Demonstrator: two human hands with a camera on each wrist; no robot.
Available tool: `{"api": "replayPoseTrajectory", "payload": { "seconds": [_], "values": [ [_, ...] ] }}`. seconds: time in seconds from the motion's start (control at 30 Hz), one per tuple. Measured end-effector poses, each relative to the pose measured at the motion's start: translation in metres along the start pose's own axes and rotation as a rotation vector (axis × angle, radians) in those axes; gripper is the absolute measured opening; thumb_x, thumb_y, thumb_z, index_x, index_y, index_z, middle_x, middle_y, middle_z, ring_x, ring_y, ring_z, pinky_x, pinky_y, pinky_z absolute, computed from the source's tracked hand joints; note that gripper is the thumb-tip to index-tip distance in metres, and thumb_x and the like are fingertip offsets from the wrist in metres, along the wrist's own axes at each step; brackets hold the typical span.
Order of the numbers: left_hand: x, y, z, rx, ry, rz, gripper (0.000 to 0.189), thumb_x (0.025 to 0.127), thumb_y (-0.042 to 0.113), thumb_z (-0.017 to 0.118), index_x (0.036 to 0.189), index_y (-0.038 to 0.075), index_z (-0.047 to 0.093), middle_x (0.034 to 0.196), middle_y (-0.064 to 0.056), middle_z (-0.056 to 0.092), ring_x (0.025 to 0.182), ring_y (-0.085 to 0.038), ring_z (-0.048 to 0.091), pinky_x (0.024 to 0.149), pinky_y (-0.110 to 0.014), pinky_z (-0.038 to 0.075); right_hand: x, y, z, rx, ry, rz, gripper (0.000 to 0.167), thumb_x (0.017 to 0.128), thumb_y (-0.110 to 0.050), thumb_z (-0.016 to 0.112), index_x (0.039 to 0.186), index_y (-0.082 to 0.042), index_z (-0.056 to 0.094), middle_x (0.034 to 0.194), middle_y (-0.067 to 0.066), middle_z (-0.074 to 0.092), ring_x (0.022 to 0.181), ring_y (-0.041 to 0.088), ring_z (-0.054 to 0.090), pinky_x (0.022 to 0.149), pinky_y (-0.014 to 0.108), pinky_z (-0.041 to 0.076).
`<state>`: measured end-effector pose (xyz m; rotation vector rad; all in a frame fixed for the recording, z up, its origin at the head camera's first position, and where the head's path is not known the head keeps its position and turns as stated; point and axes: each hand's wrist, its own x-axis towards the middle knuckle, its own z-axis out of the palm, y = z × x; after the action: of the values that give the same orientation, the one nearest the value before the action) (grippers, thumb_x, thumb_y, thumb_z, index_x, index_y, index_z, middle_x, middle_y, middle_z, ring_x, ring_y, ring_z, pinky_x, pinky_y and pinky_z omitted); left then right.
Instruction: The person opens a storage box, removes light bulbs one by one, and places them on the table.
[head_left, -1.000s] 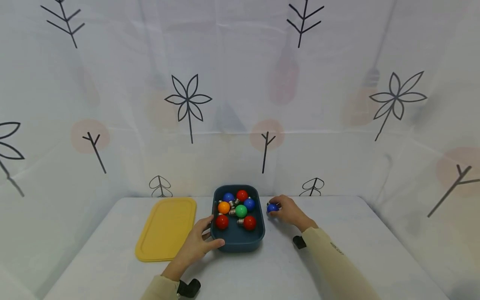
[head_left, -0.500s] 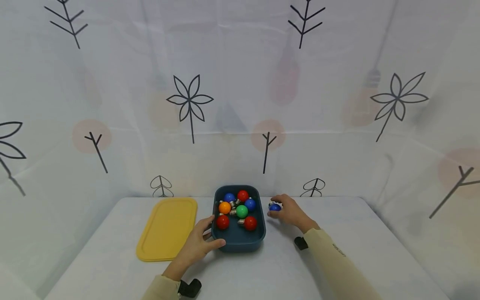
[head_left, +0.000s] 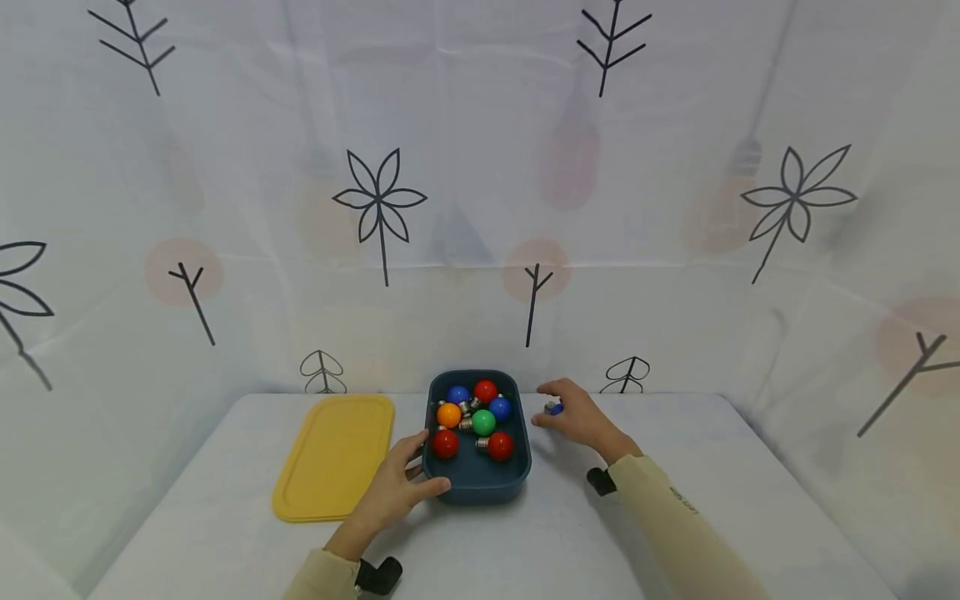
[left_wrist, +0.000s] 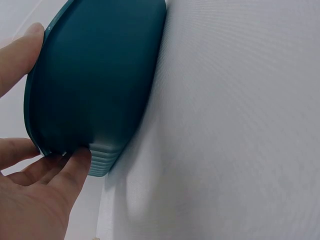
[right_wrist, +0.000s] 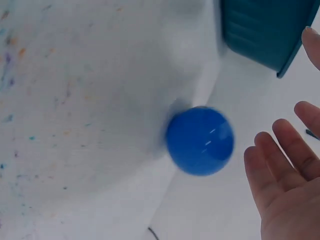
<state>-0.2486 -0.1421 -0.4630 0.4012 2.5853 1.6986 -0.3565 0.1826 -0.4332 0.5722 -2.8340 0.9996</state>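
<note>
A dark teal tray (head_left: 476, 486) sits mid-table and holds several small coloured bulbs: red, blue, orange and green. My left hand (head_left: 401, 486) grips the tray's near left corner (left_wrist: 95, 100), thumb along the front rim and fingers on the left side. To the right of the tray a blue bulb (head_left: 553, 407) lies on the white table. My right hand (head_left: 576, 417) hovers over it with fingers spread and nothing in its grasp. In the right wrist view the blue bulb (right_wrist: 200, 141) lies apart from the fingers (right_wrist: 285, 150), and its image is blurred.
A yellow lid (head_left: 335, 456) lies flat to the left of the tray. The table (head_left: 675, 433) is covered in white cloth, and a printed white curtain closes off the back and sides. Black wrist straps (head_left: 598, 482) show at both cuffs.
My right hand has let go of the blue bulb and opened its fingers above it. The bulb has shifted slightly right, away from the tray. The left hand has not moved.
</note>
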Motion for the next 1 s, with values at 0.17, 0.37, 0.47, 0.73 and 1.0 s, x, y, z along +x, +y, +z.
{"api": "replayPoseTrajectory", "payload": {
  "seconds": [0.17,0.37,0.47,0.73,1.0],
  "values": [
    [0.001,-0.002,0.0,0.008,0.004,0.002,0.087,0.078,0.029,0.08,0.147,0.004,0.032,0.149,-0.018,0.033,0.134,-0.036,0.036,0.104,-0.046,0.041,-0.001,-0.013,-0.002,-0.012,0.006,-0.03,0.055,0.082,-0.03,0.076,0.129,-0.008,0.057,0.128,0.009,0.053,0.111,0.029,0.052,0.096,0.048,0.048],
    [0.001,-0.004,0.0,0.009,0.008,0.001,0.087,0.078,0.029,0.08,0.147,0.004,0.033,0.149,-0.017,0.034,0.134,-0.035,0.036,0.103,-0.046,0.041,-0.004,-0.035,-0.001,-0.012,-0.009,-0.067,0.055,0.082,-0.029,0.077,0.129,-0.009,0.057,0.126,0.006,0.054,0.114,0.026,0.051,0.096,0.046,0.049],
    [0.001,-0.005,0.0,0.01,0.005,0.002,0.087,0.079,0.028,0.08,0.147,0.004,0.033,0.149,-0.017,0.034,0.134,-0.035,0.036,0.103,-0.046,0.041,-0.007,-0.045,0.001,-0.028,-0.023,-0.081,0.054,0.082,-0.03,0.076,0.129,-0.011,0.058,0.126,0.005,0.054,0.115,0.025,0.051,0.097,0.046,0.048],
    [0.003,-0.007,0.002,0.006,-0.001,0.005,0.088,0.079,0.027,0.079,0.147,0.001,0.03,0.149,-0.02,0.032,0.134,-0.037,0.035,0.103,-0.049,0.041,-0.01,-0.057,0.01,-0.05,-0.099,-0.152,0.054,0.083,-0.032,0.075,0.129,-0.009,0.058,0.125,0.009,0.054,0.113,0.026,0.052,0.098,0.047,0.048],
    [0.001,-0.003,0.001,0.004,0.008,0.009,0.086,0.079,0.029,0.079,0.147,0.004,0.033,0.148,-0.018,0.033,0.134,-0.036,0.036,0.103,-0.047,0.04,-0.01,-0.061,0.02,-0.122,-0.183,-0.206,0.048,0.086,-0.032,0.072,0.127,-0.01,0.059,0.127,0.005,0.052,0.115,0.029,0.053,0.099,0.048,0.046]
  ]
}}
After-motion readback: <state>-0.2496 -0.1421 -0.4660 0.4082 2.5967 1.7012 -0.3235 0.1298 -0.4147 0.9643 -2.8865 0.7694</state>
